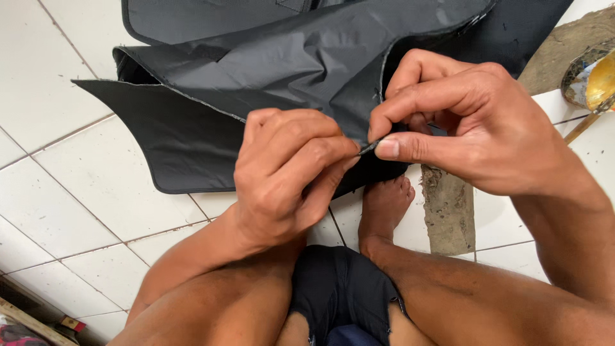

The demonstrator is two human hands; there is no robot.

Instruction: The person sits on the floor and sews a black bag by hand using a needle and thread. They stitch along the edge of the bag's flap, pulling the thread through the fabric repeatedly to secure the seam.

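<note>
An edge of black fabric is pinched between the left hand and right hand, both clamped on it, above the white tiled floor.

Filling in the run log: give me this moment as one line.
left hand: pinching black fabric edge | right hand: pinching same edge | fabric: spread over white tiled floor | wooden block: beside foot

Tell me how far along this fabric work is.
Done: the black fabric is cut into panels, some with bound edges, lying on the white tiled floor. In hand: left hand and right hand pinch one fabric edge together. Left: a frayed raw edge along the top panel looks unfinished.
</note>
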